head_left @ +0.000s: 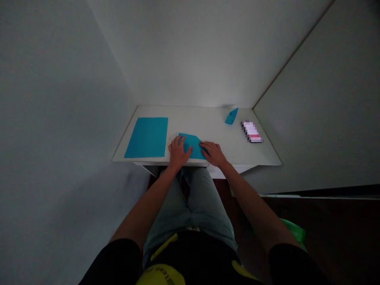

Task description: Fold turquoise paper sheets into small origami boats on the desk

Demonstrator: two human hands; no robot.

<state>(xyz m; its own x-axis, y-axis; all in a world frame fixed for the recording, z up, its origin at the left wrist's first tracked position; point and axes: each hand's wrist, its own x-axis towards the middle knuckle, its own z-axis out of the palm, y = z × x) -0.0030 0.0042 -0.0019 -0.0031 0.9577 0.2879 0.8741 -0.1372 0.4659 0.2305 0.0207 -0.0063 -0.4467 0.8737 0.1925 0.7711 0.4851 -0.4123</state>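
Observation:
A blue sheet of paper [192, 147] with a slanted, folded-looking corner lies near the front edge of the white table. On its left side rests my left hand [178, 152], fingers spread and the thumb stretched onto the paper. My right hand [214, 153] lies over the paper's right edge, its fingers stretched out and pressing near the slanted corner. The fingers cover parts of both side edges. To the left is a larger flat blue sheet [147, 137], apart from both hands.
A small folded blue paper piece [231, 116] stands at the back right of the white table [190, 113]. Beside it lies a phone [251, 132] with a blurred screen. Walls close in the back and both sides. Something green [294, 230] is low at right.

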